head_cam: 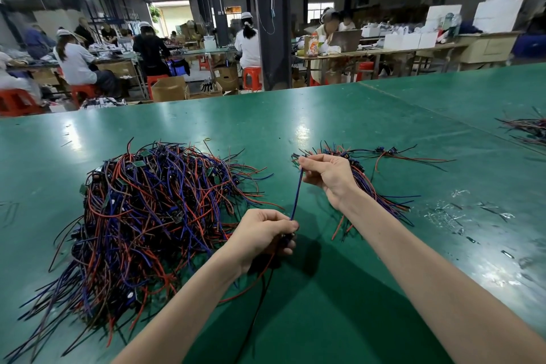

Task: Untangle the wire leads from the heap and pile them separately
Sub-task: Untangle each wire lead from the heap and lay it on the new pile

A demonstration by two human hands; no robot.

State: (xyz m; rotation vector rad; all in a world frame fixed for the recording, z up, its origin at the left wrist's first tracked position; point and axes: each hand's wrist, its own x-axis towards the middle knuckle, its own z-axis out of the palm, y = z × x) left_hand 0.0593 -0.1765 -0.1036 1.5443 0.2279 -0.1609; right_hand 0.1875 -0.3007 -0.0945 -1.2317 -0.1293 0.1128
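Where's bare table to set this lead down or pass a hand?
Bare: table beyond both piles, and the lane between heap and sorted pile. Crowded: heap at left, clear scraps at right; left hand and right hand stretch the blue lead across the lane.

the left hand [262,234] and right hand [328,178] are bare.

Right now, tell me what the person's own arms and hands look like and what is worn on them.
Both arms are bare as far as the picture shows: the left forearm and the right forearm carry no sleeve. Neither grip, the left hand nor the right hand, wears a glove, ring, watch or band. No tape or markings show.
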